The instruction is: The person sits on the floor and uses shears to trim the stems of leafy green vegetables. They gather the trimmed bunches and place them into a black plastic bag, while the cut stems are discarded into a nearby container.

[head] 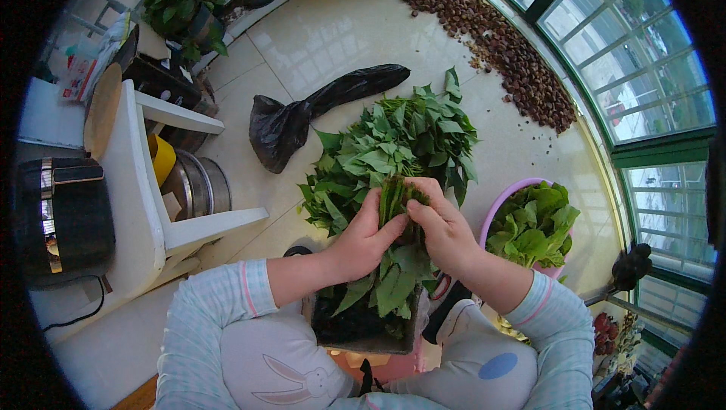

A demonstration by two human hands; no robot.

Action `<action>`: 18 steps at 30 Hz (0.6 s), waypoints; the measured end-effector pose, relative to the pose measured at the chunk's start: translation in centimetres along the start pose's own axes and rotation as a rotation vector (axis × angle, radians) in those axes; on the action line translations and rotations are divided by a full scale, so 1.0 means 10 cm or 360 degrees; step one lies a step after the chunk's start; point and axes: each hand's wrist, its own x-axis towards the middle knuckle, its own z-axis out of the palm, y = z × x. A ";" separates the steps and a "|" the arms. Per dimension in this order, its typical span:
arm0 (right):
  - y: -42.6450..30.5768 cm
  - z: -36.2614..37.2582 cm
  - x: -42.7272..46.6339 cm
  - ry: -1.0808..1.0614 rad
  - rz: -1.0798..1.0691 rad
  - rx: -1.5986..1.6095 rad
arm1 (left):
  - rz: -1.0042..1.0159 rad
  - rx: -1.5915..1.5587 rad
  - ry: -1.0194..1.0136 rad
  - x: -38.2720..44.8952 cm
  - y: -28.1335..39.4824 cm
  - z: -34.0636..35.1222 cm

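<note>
My left hand (360, 240) and my right hand (445, 228) meet around a bundle of green leafy stems (394, 203). The stem ends point up and away from me, and the leaves (397, 285) hang down over a dark-lined box (368, 339) between my knees. Just beyond my hands, a large heap of leafy greens (385, 137) lies on the tiled floor. A knotted black plastic bag (283, 132) is beside the heap on its left. To the right, a pink-rimmed basin (493, 203) holds broad-leaved greens (533, 223).
A white stool (142, 183) lies on its side at the left, near stacked metal pots (198, 183) and a black appliance (65, 217). Brown nuts or chestnuts (499, 52) spread along the barred window. Potted plants (181, 7) stand at the upper left.
</note>
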 end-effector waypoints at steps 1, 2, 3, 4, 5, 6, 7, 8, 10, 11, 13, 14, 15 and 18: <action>-0.02 0.01 -0.02 0.0003 0.0071 0.0031 | -0.0006 0.0040 0.0000 0.00 0.00 0.00; -0.03 0.03 -0.02 0.0001 0.0137 0.0060 | -0.0073 0.0090 0.0024 0.01 0.00 -0.01; -0.05 0.05 -0.02 -0.0007 0.0192 0.0208 | 0.0019 0.0148 -0.0029 0.01 0.00 -0.01; -0.08 0.07 -0.02 -0.0020 0.0244 0.0352 | 0.0051 0.0213 -0.0058 0.01 0.00 -0.01; -0.09 0.10 -0.02 -0.0048 0.0272 0.0519 | 0.0093 0.0288 -0.0095 0.01 0.00 0.00; -0.10 0.13 -0.02 -0.0031 0.0194 0.0461 | 0.0086 0.0242 -0.0140 0.00 0.00 0.00; -0.11 0.17 -0.02 -0.0029 0.0089 0.0424 | 0.0091 0.0207 -0.0192 -0.01 -0.01 0.01; -0.11 0.18 -0.02 -0.0054 -0.0070 0.0407 | 0.0119 0.0130 -0.0253 -0.02 -0.02 0.01; -0.09 0.20 0.00 -0.0025 -0.0066 0.0313 | 0.0168 0.0240 -0.0247 -0.02 -0.05 0.01; -0.08 0.20 0.00 -0.0024 -0.0091 0.0276 | 0.0204 0.0273 -0.0248 -0.02 -0.07 0.01; -0.06 0.20 -0.02 -0.0047 -0.0073 0.0258 | 0.0300 0.0487 -0.0158 -0.01 -0.11 0.00; -0.05 0.20 -0.03 -0.0057 -0.0063 0.0249 | 0.0321 0.0592 -0.0119 -0.01 -0.11 -0.01; -0.05 0.20 -0.03 -0.0097 -0.0067 0.0204 | 0.0305 0.0543 -0.0142 -0.01 -0.11 -0.02; -0.08 0.13 -0.03 -0.0199 -0.0123 0.0036 | 0.0196 0.0430 -0.0217 -0.02 -0.05 -0.07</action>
